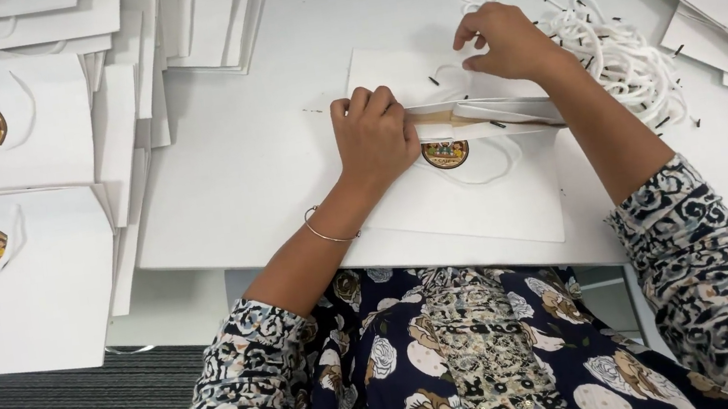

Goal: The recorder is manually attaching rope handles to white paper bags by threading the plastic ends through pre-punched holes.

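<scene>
The white paper bag (466,190) lies flat at centre frame on the white surface (246,174), mouth turned away from the person. The left hand (373,137) presses closed over the folded top edge — pinning it — while the right hand (507,42) pinches a white cord (502,109) near the rope pile (623,54). Finished bags (1,189) crowd the left; the near edge stays open.

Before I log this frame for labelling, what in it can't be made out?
- Head view: right hand fingertips curl under, hiding any grip on the white cord.
- Left hand covers part of the flat white paper bag's open top.
- Round coloured sticker: too small to read, top hidden by the bag's fold.
- Stacked white paper bags: cut off by the left edge.
</scene>
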